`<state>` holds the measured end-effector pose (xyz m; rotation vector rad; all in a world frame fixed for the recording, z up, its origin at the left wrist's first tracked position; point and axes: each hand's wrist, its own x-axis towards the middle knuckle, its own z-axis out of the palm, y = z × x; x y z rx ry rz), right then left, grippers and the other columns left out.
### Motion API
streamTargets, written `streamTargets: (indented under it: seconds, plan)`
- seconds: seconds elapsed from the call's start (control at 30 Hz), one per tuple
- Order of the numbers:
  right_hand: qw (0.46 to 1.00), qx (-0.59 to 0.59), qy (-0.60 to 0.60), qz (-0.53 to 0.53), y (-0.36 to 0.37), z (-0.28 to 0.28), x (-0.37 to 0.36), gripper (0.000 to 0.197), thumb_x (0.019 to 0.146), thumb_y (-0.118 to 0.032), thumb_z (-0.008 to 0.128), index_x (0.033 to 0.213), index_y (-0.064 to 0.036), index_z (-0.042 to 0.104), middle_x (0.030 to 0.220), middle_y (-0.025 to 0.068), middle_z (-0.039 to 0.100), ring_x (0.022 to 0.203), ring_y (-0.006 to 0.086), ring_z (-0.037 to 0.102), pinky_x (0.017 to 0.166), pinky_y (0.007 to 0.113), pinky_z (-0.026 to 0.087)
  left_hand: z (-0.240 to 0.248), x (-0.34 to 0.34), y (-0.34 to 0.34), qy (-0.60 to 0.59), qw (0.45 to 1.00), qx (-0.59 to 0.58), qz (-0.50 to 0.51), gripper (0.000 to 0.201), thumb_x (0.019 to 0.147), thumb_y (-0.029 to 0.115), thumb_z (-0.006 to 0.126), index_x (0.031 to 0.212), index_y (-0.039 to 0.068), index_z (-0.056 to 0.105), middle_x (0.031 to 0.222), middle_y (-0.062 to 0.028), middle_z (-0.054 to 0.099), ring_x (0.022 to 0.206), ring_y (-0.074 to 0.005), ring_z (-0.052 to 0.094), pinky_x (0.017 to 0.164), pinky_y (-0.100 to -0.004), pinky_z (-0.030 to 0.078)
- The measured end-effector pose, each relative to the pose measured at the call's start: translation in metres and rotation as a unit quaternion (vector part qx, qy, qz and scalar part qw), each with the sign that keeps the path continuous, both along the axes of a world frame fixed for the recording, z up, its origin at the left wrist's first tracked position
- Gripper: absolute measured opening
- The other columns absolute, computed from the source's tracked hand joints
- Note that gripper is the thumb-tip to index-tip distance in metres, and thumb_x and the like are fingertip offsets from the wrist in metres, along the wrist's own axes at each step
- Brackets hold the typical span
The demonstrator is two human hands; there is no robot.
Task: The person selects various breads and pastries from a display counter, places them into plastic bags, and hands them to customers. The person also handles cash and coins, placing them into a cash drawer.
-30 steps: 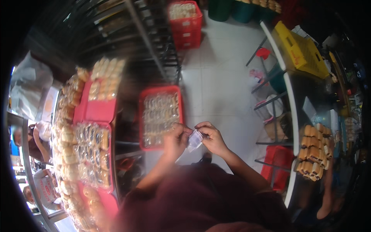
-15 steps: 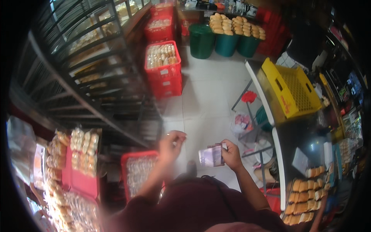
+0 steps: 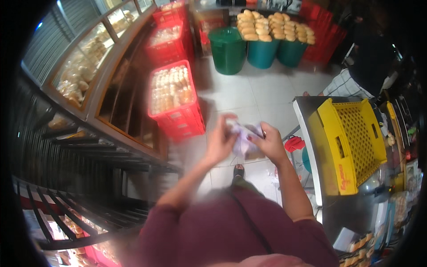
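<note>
Purple-white banknotes (image 3: 243, 141), blurred by motion, are held in front of my body between my two hands. My right hand (image 3: 272, 143) grips them at their right side, its thumb lying over the top. The fingers of my left hand (image 3: 220, 140) curl about their left edge, with a note pinched there. How many notes there are is hard to make out. Below them, my sandalled foot (image 3: 239, 171) shows on the white tiled floor.
On the left stand red crates (image 3: 178, 116) of bagged rolls, a glass display case (image 3: 82, 75) and a dark metal rack (image 3: 80, 164). Ahead, bread rolls (image 3: 255, 27) lie above green bins (image 3: 227, 55). At right, a yellow crate (image 3: 351, 142) rests on a table; a person (image 3: 367, 62) is beyond it.
My left hand has come over to the banknotes, which were in my right hand alone. Both hands are further forward. The view has shifted ahead, past the lower-left bread trays.
</note>
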<state>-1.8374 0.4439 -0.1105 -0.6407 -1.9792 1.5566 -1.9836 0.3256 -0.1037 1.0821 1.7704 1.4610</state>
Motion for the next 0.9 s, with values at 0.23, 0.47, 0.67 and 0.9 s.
streamTargets:
  seconds: [0.23, 0.47, 0.67, 0.9]
  plan:
    - [0.959, -0.249, 0.134, 0.010, 0.163, 0.025, -0.138, 0.016, 0.084, -0.002, 0.063, 0.099, 0.0032, 0.066, 0.091, 0.0048, 0.068, 0.079, 0.0097, 0.063, 0.071, 0.025, 0.052, 0.031, -0.118, 0.162, -0.058, 0.993, 0.098, -0.014, 0.032, 0.086, -0.011, 0.055, 0.114, 0.004, 0.052, 0.097, -0.0013, 0.059, 0.089, -0.0083, 0.057, 0.078, -0.0228, 0.046]
    - [0.962, -0.264, 0.074, 0.013, 0.313, 0.004, -0.276, 0.013, 0.088, -0.007, 0.062, 0.091, 0.0050, 0.065, 0.085, 0.0066, 0.067, 0.074, 0.0107, 0.063, 0.066, 0.026, 0.051, 0.000, -0.245, 0.295, -0.136, 0.980, 0.144, 0.007, 0.032, 0.080, -0.012, 0.064, 0.108, 0.001, 0.056, 0.101, -0.0032, 0.058, 0.088, -0.0104, 0.061, 0.080, -0.0248, 0.053]
    - [0.934, -0.351, 0.018, -0.061, 0.421, -0.025, -0.388, 0.026, 0.093, -0.022, 0.062, 0.090, 0.0041, 0.065, 0.082, 0.0064, 0.067, 0.071, 0.0115, 0.062, 0.066, 0.025, 0.050, -0.036, -0.369, 0.409, -0.178, 0.977, 0.117, -0.008, 0.022, 0.080, -0.007, 0.067, 0.099, 0.000, 0.056, 0.090, -0.0028, 0.060, 0.083, -0.0082, 0.061, 0.076, -0.0230, 0.052]
    - [0.941, -0.327, 0.044, -0.075, 0.560, -0.008, -0.486, 0.023, 0.094, -0.020, 0.061, 0.094, 0.0026, 0.065, 0.083, 0.0053, 0.067, 0.070, 0.0094, 0.060, 0.064, 0.024, 0.047, -0.001, -0.491, 0.538, 0.114, 0.988, -0.104, 0.020, 0.009, 0.080, 0.005, 0.071, 0.088, 0.001, 0.068, 0.084, -0.0084, 0.067, 0.078, -0.0135, 0.063, 0.069, -0.0281, 0.049]
